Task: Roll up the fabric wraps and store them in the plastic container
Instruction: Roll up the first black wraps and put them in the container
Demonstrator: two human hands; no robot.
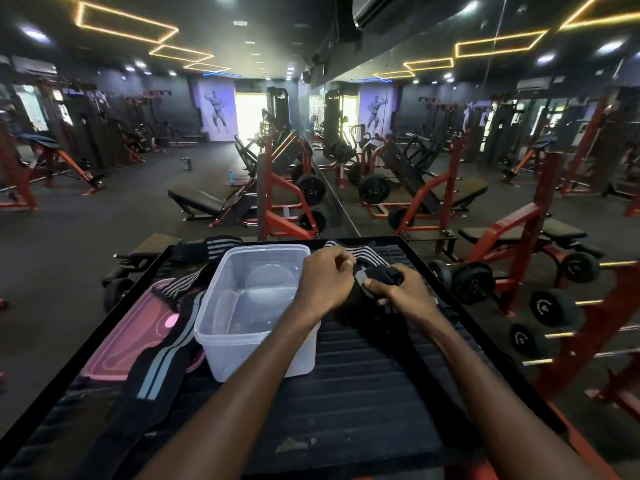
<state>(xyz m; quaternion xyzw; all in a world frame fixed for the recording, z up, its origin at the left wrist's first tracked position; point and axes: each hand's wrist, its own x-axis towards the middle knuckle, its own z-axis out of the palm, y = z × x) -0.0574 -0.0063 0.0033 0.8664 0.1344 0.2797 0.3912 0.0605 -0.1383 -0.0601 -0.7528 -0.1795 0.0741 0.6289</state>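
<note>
Fingers point(372, 284) of both hands pinch black wrap point(384, 277).

Two bare forearms, no sleeves, left hand point(323, 284), right hand point(403, 296)

head view: single wide-angle camera worn on the person's head | faces forward and down | near field: counter point(346, 393) close below, both forearms entering from the bottom edge | far field: gym floor and ceiling lights stretching ahead, edges bent by the lens | no second view to share with
</note>
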